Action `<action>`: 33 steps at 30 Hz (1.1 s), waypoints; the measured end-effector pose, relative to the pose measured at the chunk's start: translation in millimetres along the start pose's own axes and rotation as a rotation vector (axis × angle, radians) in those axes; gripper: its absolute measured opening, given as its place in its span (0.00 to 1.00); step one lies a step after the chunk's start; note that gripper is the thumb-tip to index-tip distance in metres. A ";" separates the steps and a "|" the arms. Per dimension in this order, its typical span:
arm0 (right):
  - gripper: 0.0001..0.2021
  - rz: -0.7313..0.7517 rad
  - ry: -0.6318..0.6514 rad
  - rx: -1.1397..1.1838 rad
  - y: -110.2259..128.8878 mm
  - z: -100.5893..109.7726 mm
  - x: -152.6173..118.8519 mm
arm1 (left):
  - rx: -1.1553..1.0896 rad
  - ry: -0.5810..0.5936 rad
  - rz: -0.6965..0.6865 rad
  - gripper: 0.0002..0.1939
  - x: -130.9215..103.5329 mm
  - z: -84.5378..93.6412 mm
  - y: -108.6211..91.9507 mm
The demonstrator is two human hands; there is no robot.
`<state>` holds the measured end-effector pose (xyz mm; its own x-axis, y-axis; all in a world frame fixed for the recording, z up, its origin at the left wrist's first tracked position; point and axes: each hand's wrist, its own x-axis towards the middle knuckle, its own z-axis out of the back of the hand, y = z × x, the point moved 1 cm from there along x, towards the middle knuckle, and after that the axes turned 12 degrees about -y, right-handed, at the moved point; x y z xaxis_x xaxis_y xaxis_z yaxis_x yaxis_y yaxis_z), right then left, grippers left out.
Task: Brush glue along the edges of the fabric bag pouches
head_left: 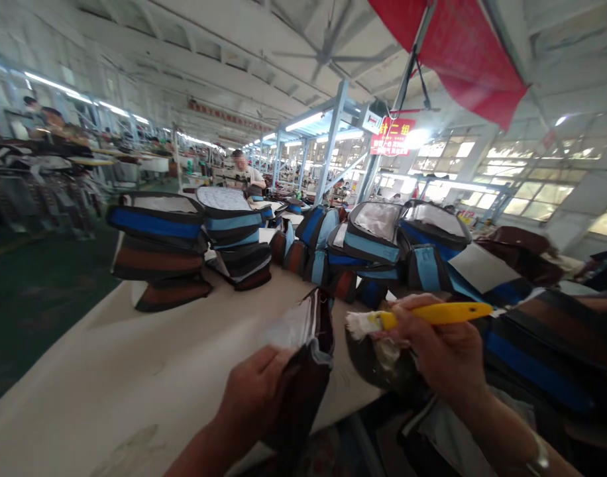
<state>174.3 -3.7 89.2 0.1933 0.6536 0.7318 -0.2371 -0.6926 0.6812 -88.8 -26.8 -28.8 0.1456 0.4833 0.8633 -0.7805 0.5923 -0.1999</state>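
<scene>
My left hand (251,397) grips a dark brown bag piece (308,371) with a pale lining, held upright above the near edge of the cream worktable (134,371). My right hand (442,351) holds a yellow-handled brush (433,313) level, its white bristles pointing left toward the bag piece. Just under the brush sits a dark round pot (378,364). The two hands are close together, about a hand's width apart.
Stacks of blue, brown and black bag parts (159,252) and more bag parts (383,252) crowd the far half of the table and the right side. A person (244,173) sits farther back. Red banners (462,53) hang overhead. Green floor lies to the left.
</scene>
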 end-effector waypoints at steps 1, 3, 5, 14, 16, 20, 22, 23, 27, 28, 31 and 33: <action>0.05 -0.230 -0.063 0.167 -4.5 -4.0 -6.4 | -0.004 -0.018 0.122 0.12 -5.8 7.0 10.4; 0.09 -0.630 -0.070 0.498 -15.4 -22.1 -28.6 | 0.036 -0.085 0.391 0.15 -20.7 16.3 26.3; 0.10 -0.882 0.013 0.734 -25.4 -49.7 -57.9 | 0.080 -0.169 0.595 0.14 -35.7 20.0 34.0; 0.11 -1.115 0.147 1.031 -25.4 -138.0 -111.2 | -0.179 -0.151 0.454 0.17 -59.2 39.1 17.1; 0.11 -1.127 0.151 1.022 -23.3 -141.4 -108.8 | -0.145 -0.165 0.427 0.26 -63.6 37.6 18.4; 0.11 -1.047 0.131 0.980 -16.2 -134.3 -91.2 | -0.147 -0.213 0.491 0.13 -53.9 28.7 22.6; 0.10 -0.911 0.038 0.905 -9.5 -123.7 -74.5 | -0.260 -0.184 0.537 0.12 -36.5 30.7 20.3; 0.10 -0.819 -0.011 0.843 -5.4 -117.7 -65.9 | -0.315 -0.170 0.561 0.12 -25.9 34.2 17.8; 0.04 -0.318 -0.027 0.563 12.1 -101.5 -43.1 | -0.453 -0.108 0.649 0.12 14.6 55.3 4.3; 0.02 -0.162 0.009 0.493 15.9 -100.7 -40.9 | -0.469 -0.094 0.663 0.12 22.0 59.5 1.0; 0.07 0.299 0.186 0.287 24.7 -103.9 -37.1 | -0.516 -0.065 0.718 0.10 35.3 66.2 -6.1; 0.10 0.515 0.294 0.158 28.6 -105.8 -33.8 | -0.541 -0.048 0.764 0.10 38.0 67.0 -8.4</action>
<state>60.3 -13.3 81.8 -0.1844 0.2641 0.9467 -0.0823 -0.9640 0.2529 -117.4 -56.6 36.7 -0.3243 0.8452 0.4247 -0.2634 0.3505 -0.8987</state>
